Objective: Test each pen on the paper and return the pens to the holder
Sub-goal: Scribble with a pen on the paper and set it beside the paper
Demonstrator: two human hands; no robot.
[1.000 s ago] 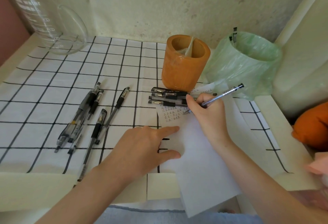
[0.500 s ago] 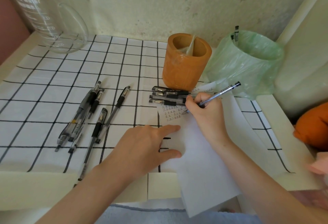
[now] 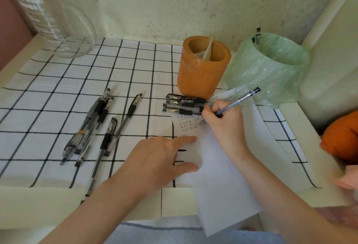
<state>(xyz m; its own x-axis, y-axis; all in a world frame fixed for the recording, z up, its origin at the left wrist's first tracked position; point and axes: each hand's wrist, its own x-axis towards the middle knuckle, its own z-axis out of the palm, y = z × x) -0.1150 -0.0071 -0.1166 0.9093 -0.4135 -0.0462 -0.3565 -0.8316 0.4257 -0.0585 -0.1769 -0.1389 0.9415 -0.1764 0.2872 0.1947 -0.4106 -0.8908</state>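
Blue pen (image 3: 239, 100) between right fingers (image 3: 210, 108), tip on paper (image 3: 222, 158).

Single view, head-worn, wide-angle. I read it as set above the near edge of the table (image 3: 38, 203), pitched forward and down, facing the speckled wall (image 3: 174, 1) at 12 o'clock. Range: close; forearms enter from 6 o'clock, left hand (image 3: 155, 158) and right hand (image 3: 222, 125) with its pen (image 3: 240, 99) at centre. The checked cloth (image 3: 58, 96) spans 9 to 3 o'clock; orange pen holder (image 3: 197, 77) at 1 o'clock, glass jug (image 3: 58, 30) at 10 o'clock.
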